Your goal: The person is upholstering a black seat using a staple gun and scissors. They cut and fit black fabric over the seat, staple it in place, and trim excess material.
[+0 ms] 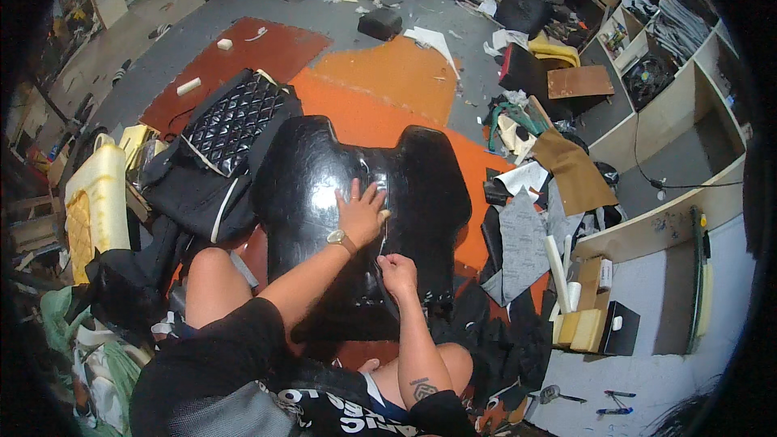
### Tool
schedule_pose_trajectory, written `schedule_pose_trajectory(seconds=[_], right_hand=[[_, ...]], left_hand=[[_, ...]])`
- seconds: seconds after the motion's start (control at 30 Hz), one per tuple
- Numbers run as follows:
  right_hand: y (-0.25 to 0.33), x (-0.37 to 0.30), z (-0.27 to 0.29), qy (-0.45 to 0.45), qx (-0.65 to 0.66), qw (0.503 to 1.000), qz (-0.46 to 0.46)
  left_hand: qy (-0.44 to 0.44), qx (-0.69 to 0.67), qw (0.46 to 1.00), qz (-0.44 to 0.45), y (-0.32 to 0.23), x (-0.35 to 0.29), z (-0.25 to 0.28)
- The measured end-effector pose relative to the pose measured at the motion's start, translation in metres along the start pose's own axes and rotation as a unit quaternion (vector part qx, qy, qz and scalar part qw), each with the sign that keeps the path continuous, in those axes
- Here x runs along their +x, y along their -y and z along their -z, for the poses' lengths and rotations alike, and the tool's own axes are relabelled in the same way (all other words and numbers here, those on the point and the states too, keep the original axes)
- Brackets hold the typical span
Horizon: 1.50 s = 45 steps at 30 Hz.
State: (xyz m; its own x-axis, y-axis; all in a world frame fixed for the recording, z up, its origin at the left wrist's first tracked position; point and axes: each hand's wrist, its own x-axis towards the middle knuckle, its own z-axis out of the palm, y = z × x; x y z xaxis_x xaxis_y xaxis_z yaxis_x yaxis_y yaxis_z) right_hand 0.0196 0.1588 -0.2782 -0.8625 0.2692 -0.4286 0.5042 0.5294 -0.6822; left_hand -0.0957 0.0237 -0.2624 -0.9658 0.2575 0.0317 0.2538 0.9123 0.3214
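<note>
A big shiny black plastic seat cover (324,194) lies on the orange floor mat (380,113), its long side running away from the person. The left hand (360,212) lies flat and open on it. The right hand (396,271), just below, pinches its middle seam.

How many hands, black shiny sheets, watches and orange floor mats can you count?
Hands: 2, the left hand flat on the sheet, the right hand pinching at its seam
Glossy black sheets: 1
Wristwatches: 1
Orange floor mats: 1
Total: 5
</note>
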Motion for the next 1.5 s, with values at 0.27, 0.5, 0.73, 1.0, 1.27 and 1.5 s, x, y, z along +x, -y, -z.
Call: schedule_pose_trajectory(seconds=[0.27, 0.5, 0.73, 1.0, 1.27, 1.5], right_hand=[[0.016, -0.008, 0.004, 0.004, -0.063, 0.998, -0.021], [0.016, -0.01, 0.012, 0.109, -0.136, 0.984, -0.031], [0.028, -0.019, 0.014, 0.097, -0.14, 0.984, -0.045], [0.038, -0.025, 0.017, 0.096, -0.165, 0.981, -0.045], [0.044, -0.028, 0.015, 0.083, -0.166, 0.981, -0.048], [0.035, -0.024, 0.007, 0.036, -0.146, 0.989, -0.002]], left_hand=[[-0.002, -0.041, 0.999, 0.03, 0.016, -0.01, -0.01], [0.134, -0.018, 0.99, 0.033, 0.028, 0.034, 0.033], [0.094, -0.005, 0.996, 0.008, 0.035, 0.027, 0.018], [0.105, 0.016, 0.992, 0.072, 0.018, 0.04, 0.023], [0.129, 0.026, 0.988, 0.078, 0.023, 0.055, 0.023], [0.11, -0.003, 0.992, 0.058, 0.027, 0.053, 0.023]])
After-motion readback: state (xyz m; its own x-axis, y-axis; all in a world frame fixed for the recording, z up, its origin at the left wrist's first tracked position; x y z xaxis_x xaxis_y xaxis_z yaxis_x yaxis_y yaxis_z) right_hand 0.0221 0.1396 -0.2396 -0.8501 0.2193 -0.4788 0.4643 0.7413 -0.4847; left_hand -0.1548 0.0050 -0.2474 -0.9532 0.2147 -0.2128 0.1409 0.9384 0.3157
